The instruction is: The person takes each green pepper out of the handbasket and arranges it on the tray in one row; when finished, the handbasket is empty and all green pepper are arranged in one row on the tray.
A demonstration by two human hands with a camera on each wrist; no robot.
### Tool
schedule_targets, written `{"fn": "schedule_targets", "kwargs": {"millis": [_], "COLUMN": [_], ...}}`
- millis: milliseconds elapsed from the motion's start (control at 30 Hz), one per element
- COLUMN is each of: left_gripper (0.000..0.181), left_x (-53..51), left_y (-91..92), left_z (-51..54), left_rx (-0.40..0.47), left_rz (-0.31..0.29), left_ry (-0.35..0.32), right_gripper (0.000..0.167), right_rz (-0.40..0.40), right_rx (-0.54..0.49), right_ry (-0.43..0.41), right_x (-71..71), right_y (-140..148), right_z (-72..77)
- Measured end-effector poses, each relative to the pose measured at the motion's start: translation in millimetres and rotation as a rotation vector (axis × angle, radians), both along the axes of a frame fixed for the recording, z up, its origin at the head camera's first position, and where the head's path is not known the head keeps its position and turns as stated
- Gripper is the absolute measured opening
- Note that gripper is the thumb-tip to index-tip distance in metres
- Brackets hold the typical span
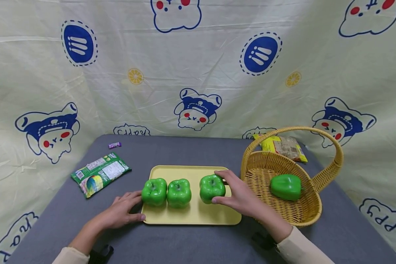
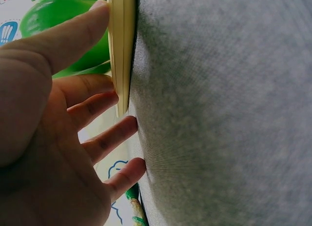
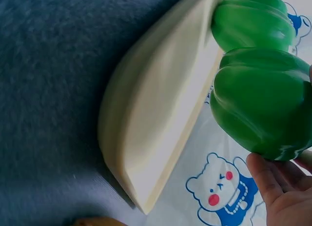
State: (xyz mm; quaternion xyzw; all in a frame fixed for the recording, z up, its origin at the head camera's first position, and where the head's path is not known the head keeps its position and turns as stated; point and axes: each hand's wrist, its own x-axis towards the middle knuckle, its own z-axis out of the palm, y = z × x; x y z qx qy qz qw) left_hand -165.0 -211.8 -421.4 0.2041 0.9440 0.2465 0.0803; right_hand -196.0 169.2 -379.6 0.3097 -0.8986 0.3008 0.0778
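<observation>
Two green bell peppers stand side by side on the left half of a pale yellow tray (image 1: 198, 216), a left pepper (image 1: 154, 191) and a middle pepper (image 1: 179, 193). Over the tray's right part, my right hand (image 1: 235, 194) holds a third green bell pepper (image 3: 263, 101) between thumb and fingers; a gap shows under it in the right wrist view. My left hand (image 1: 125, 209) is at the tray's left edge, its fairly straight thumb and fingers touching the rim (image 2: 122, 55). Its ring and little fingers rest on the grey cloth in the left wrist view.
Right of the tray stands a wicker basket (image 1: 259, 176) with a tall arched handle, a green bell pepper (image 1: 286, 187) lying inside. Behind it is a yellow packet (image 1: 285, 147). At the left lie a green packet (image 1: 101, 173) and a small purple wrapper (image 1: 114, 145).
</observation>
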Motion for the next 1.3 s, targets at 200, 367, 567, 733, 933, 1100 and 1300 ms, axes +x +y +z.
{"fn": "schedule_targets", "kwargs": {"millis": [200,367,567,733,933,1100,1300], "left_gripper": [0.070,0.070,0.070,0.069,0.069,0.069,0.069], "left_x": [-0.1,-0.9,-0.7,0.0,0.6,0.4,0.4], "left_y": [-0.6,-1.3,-1.1,-0.2,0.0,-0.1,-0.4], "left_z": [-1.1,-2.4,-2.1,-0.2,0.4,0.6,0.9], "left_rx": [0.000,0.003,0.005,0.003,-0.001,-0.002,0.002], "left_rz": [-0.007,-0.013,-0.014,-0.014,-0.016,-0.013,-0.015], "left_ry": [0.011,0.009,0.015,0.023,0.029,0.018,0.012], "right_gripper": [0.078,0.079,0.081,0.081,0.082,0.083,0.085], "right_rz": [-0.010,-0.035,-0.048,-0.052,-0.050,-0.056,-0.052], "right_rx": [0.031,0.062,0.079,0.078,0.073,0.083,0.098], "right_ry": [-0.006,-0.025,-0.051,-0.056,-0.057,-0.059,-0.077], "right_x": [-6.7,-9.2,-11.3,-11.6,-11.0,-11.0,-11.7], "right_y": [-9,-15,-19,-21,-23,-24,-24], "right_z": [-10.4,-14.5,-18.1,-19.7,-20.3,-20.0,-20.4]}}
